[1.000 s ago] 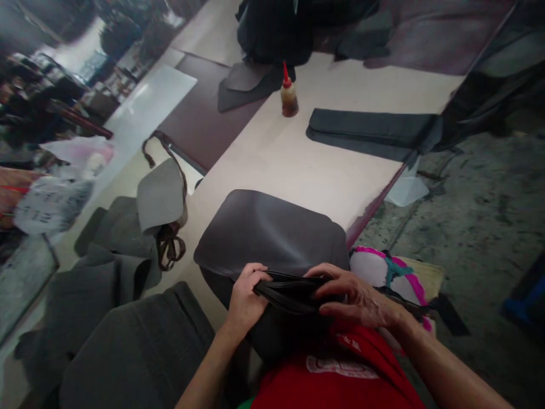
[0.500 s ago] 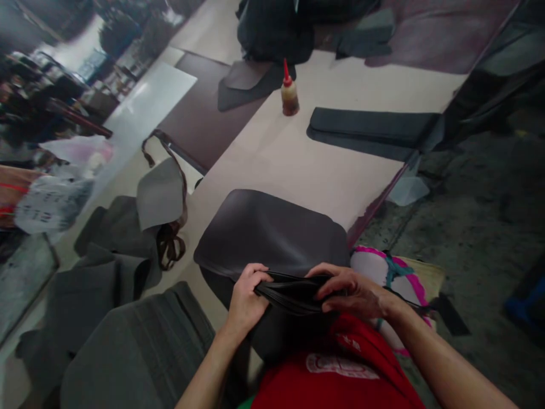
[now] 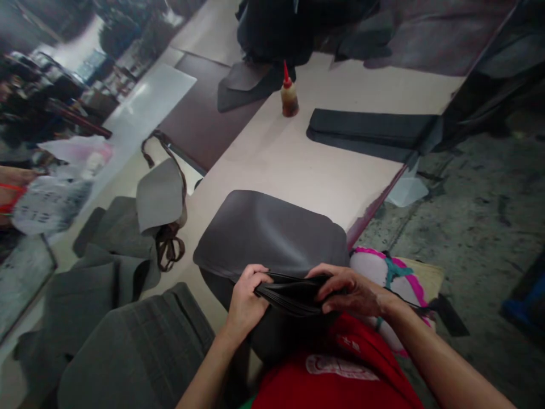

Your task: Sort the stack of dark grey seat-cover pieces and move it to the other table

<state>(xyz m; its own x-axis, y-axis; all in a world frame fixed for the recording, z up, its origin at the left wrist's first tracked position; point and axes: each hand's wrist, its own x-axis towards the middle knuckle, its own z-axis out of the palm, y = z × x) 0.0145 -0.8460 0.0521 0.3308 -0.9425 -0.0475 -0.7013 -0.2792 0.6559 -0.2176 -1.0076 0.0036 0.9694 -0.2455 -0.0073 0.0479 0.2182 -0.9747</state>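
In the head view, with the held black layers (image 3: 283, 300) taken as the clock's centre, the bundle is carried low in front of the person, its layers parted in a dark gap at the upper side. At nine o'clock its edge is pinched by the left hand (image 3: 249, 298), the fingers being curled over the top; the thumb is largely hidden. At three o'clock the other end is touched by the right hand (image 3: 360, 291), whose fingers are bent and parted around the opening; whether a layer is pinched between them cannot be told. At twelve o'clock, just beyond the hands, a smooth dark grey panel (image 3: 268, 230) is laid on the pale tabletop (image 3: 272, 156). Farther out at twelve, a red-tipped bottle (image 3: 290, 99) is stood upright, partly filled with brownish liquid. At one o'clock a long folded dark piece (image 3: 370, 128) is placed near the table's edge. At ten o'clock a light grey piece (image 3: 159, 196) is seen, with a looped brown strap (image 3: 170, 250) set beside it. Between eight and nine, a stack of grey pieces (image 3: 136, 346) is spread. Beyond the right hand, at three, a pink-edged cushion (image 3: 370, 267) is partly covered by the forearm. At six o'clock a red shirt (image 3: 336, 380) is shown.
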